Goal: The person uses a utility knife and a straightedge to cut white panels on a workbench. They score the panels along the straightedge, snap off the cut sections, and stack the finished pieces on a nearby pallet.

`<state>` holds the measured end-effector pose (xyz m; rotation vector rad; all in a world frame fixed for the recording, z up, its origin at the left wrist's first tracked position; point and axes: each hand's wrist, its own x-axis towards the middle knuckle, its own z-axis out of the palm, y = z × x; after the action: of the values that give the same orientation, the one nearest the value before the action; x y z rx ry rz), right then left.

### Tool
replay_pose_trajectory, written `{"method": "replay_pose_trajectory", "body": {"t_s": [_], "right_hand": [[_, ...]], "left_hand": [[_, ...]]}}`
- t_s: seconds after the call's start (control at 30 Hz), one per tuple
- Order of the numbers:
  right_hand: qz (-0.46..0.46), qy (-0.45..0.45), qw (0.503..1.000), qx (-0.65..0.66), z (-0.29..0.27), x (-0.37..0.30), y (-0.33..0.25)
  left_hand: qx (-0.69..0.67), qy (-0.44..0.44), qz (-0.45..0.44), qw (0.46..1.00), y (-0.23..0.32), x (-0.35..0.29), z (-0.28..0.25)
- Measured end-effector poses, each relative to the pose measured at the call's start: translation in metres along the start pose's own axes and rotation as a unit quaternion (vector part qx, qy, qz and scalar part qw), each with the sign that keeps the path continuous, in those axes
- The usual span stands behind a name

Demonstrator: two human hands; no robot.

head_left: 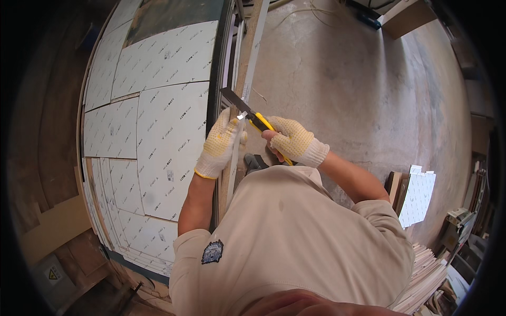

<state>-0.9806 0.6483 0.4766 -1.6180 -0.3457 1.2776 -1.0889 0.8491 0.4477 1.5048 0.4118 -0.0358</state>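
Note:
My right hand (296, 140), in a knit work glove with yellow dots, is closed around the yellow-and-black handle of a knife (260, 121). Its wide dark blade points up and left, over the long strip. My left hand (219, 145), gloved the same way, is closed on the long narrow strip (254, 55) that runs along the right side of the sheet stack. A small shiny white bit (241, 115) shows between the hands, near the blade's base; I cannot make out what it is. The left fingertips are partly hidden behind the strip.
On my left lies a large stack of film-covered sheets (174, 147) with a dark frame (214, 79) along its edge. Concrete floor (337, 79) spreads to the right. A cardboard box (408, 18) stands far right, film-covered offcuts (418, 197) nearer, and a pile of thin strips (421, 274) beside me.

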Motion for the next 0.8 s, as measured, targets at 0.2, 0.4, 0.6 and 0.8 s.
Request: {"method": "replay_pose_trajectory", "body": {"t_s": [0.2,0.4,0.6,0.8], "right_hand": [[-0.184,0.075,0.975,0.102,-0.04,0.011,0.013],[-0.19,0.175,0.944,0.204,-0.05,0.035,0.0],[-0.131,0.182,0.947,0.23,-0.12,0.038,-0.015],[-0.177,0.164,0.946,0.217,-0.231,0.034,-0.021]], "left_hand": [[-0.285,-0.117,-0.055,0.95,-0.004,0.01,-0.011],[0.015,-0.037,0.001,0.999,-0.004,0.04,0.026],[0.296,-0.001,0.108,0.949,0.012,0.091,0.098],[0.351,0.034,0.161,0.922,0.014,0.167,0.178]]}}
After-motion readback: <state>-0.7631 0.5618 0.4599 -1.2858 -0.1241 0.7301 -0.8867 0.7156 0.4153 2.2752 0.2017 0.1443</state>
